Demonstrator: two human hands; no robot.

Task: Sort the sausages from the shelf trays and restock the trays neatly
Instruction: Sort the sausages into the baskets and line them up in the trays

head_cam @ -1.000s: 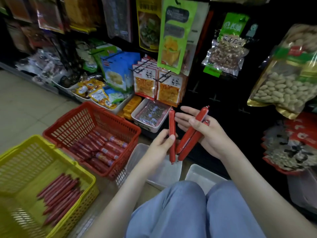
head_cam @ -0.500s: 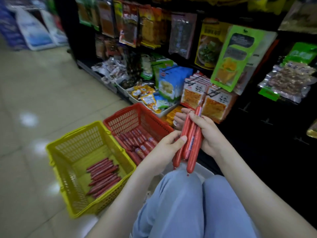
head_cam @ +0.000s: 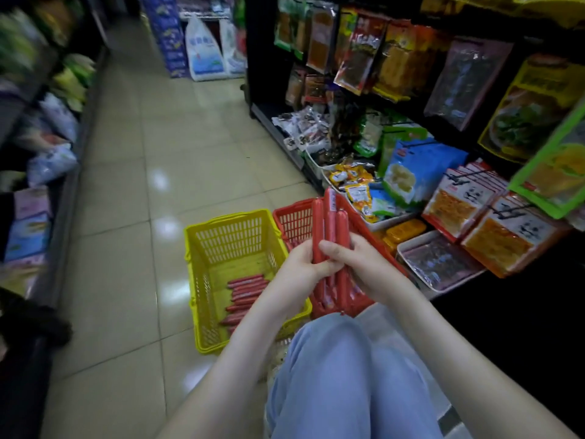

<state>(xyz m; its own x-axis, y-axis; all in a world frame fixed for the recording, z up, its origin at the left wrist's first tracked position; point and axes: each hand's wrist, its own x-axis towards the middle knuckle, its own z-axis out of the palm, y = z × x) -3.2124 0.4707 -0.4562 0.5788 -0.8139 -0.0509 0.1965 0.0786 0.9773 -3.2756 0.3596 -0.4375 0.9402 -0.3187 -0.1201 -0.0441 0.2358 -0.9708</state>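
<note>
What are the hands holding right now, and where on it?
Both the left hand and right hand grip a bundle of red sausages around its middle.

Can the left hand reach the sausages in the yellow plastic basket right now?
Probably yes: the open-topped yellow plastic basket holding red sausages lies beside the left hand, which grips a sausage bundle.

We see red sausages (head_cam: 329, 223) in our grip, a yellow slotted basket (head_cam: 232, 240) left of it, a red slotted basket (head_cam: 292, 218) behind it, and pale blue trousers (head_cam: 332, 375) below it.
</note>
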